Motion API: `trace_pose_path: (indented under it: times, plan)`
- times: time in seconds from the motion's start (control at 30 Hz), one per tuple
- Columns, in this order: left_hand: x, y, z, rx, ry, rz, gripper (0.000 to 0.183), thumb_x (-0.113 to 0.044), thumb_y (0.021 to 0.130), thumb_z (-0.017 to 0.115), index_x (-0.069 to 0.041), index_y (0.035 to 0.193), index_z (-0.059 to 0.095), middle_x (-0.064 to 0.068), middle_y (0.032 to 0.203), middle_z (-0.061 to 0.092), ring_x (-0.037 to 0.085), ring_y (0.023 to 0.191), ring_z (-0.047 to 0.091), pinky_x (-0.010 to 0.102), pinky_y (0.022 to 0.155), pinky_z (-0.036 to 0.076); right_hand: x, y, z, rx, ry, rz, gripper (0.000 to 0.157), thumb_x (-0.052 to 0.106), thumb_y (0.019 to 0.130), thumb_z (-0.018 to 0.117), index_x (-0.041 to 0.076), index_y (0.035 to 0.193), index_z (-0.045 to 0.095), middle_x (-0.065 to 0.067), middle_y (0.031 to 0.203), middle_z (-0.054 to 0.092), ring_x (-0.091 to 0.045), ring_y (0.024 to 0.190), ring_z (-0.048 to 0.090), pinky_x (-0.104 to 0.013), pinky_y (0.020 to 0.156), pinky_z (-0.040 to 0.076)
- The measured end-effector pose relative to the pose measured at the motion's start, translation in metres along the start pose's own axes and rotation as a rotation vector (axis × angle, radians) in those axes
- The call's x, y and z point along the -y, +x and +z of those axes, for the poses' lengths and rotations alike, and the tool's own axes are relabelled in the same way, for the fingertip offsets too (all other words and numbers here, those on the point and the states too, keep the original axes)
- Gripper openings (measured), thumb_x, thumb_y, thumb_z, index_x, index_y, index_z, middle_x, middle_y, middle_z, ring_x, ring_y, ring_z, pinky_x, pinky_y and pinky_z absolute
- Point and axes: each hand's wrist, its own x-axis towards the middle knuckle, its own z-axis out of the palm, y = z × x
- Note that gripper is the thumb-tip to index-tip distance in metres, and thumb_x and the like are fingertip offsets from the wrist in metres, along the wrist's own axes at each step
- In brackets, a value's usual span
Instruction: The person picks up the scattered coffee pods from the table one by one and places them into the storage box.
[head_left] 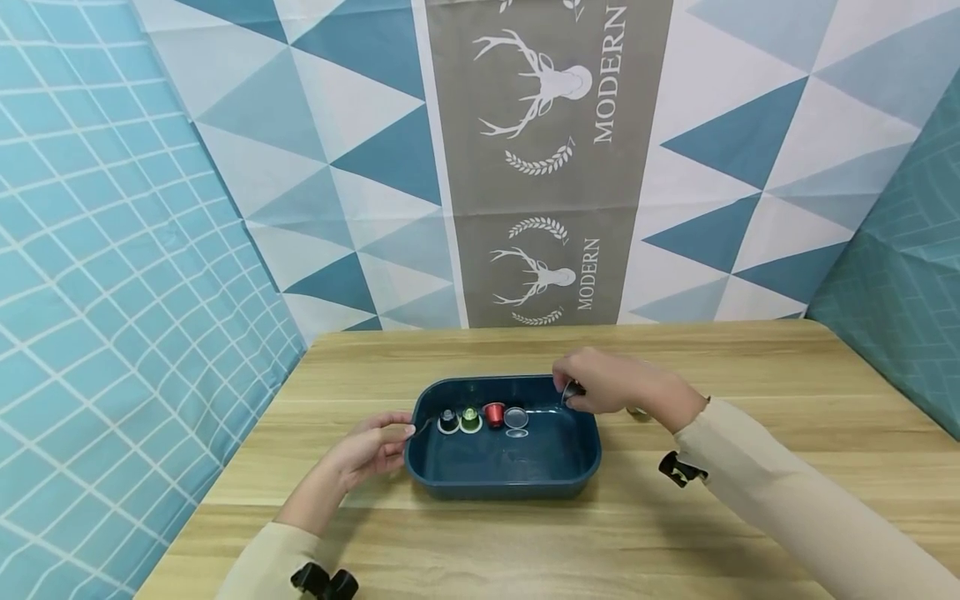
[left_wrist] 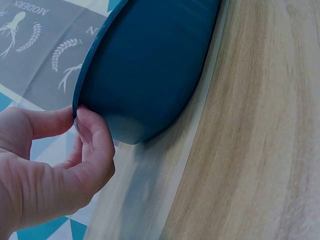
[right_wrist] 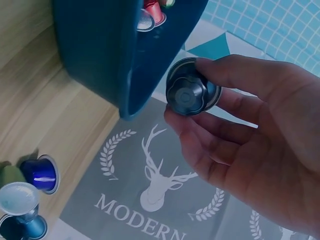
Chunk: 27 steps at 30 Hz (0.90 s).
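A dark blue rectangular tray [head_left: 502, 485] lies on the wooden table. My left hand [head_left: 372, 450] pinches the tray's left rim between thumb and fingers, clearly seen in the left wrist view. Over the tray's back right corner, my right hand [head_left: 600, 379] holds a dark grey coffee capsule [right_wrist: 186, 92] between thumb and fingertips. Inside the tray, along its left and middle, stand a dark capsule [head_left: 447, 419] and a green capsule [head_left: 470, 418]. Beside them are a red capsule [head_left: 494, 414] and one with its silver lid [head_left: 516, 417] facing up.
Outside the tray, near its right end, the right wrist view shows a blue capsule [right_wrist: 41, 174], a green capsule [right_wrist: 11, 175], a silver-lidded capsule [right_wrist: 19, 198] and a teal capsule [right_wrist: 31, 228] on the table. My right forearm mostly hides them in the head view. Patterned cloths hang behind.
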Motion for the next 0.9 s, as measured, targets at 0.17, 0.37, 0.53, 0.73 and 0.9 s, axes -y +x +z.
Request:
trace_pose_path:
  times: [0.17, 0.37, 0.53, 0.73, 0.9]
  plan:
    - [0.0, 0.0, 0.0, 0.006, -0.001, -0.002, 0.045, -0.009, 0.097, 0.051, 0.004, 0.135, 0.031, -0.009, 0.08, 0.066, 0.0, 0.072, 0.062, 0.016, 0.066, 0.052, 0.006, 0.007, -0.003, 0.041, 0.003, 0.004, 0.008, 0.002, 0.083, 0.066, 0.006, 0.086, 0.061, -0.001, 0.08, 0.06, -0.009, 0.068, 0.049, -0.02, 0.063, 0.045]
    - [0.0, 0.001, 0.0, 0.003, 0.005, -0.003, 0.042, -0.009, 0.097, 0.05, 0.003, 0.134, 0.032, -0.008, 0.08, 0.065, 0.0, 0.071, 0.062, 0.016, 0.066, 0.052, 0.01, 0.019, -0.005, 0.052, -0.024, -0.022, 0.007, 0.0, 0.08, 0.066, 0.005, 0.083, 0.061, -0.003, 0.079, 0.061, -0.01, 0.068, 0.049, -0.02, 0.063, 0.046]
    - [-0.002, 0.002, -0.001, 0.005, -0.001, 0.002, 0.042, -0.009, 0.098, 0.051, 0.003, 0.133, 0.033, -0.008, 0.08, 0.065, 0.001, 0.071, 0.061, 0.017, 0.068, 0.053, 0.015, 0.029, -0.009, 0.08, -0.047, -0.011, 0.008, 0.002, 0.081, 0.067, 0.006, 0.084, 0.062, -0.004, 0.08, 0.062, -0.011, 0.069, 0.05, -0.021, 0.064, 0.047]
    - [-0.002, 0.001, -0.001, 0.001, 0.01, -0.002, 0.045, -0.009, 0.097, 0.051, 0.004, 0.135, 0.031, -0.008, 0.08, 0.065, 0.001, 0.071, 0.062, 0.017, 0.067, 0.052, 0.024, 0.038, -0.01, 0.137, -0.047, 0.041, 0.007, 0.004, 0.083, 0.067, 0.008, 0.087, 0.062, -0.004, 0.084, 0.063, -0.011, 0.071, 0.053, -0.022, 0.066, 0.049]
    - [0.0, 0.001, -0.001, 0.0, 0.006, -0.004, 0.043, -0.01, 0.097, 0.052, 0.002, 0.134, 0.033, -0.008, 0.081, 0.065, 0.001, 0.072, 0.062, 0.017, 0.068, 0.052, 0.028, 0.047, -0.008, 0.165, -0.066, 0.054, 0.008, 0.004, 0.083, 0.067, 0.008, 0.089, 0.063, -0.002, 0.085, 0.063, -0.011, 0.072, 0.052, -0.023, 0.067, 0.049]
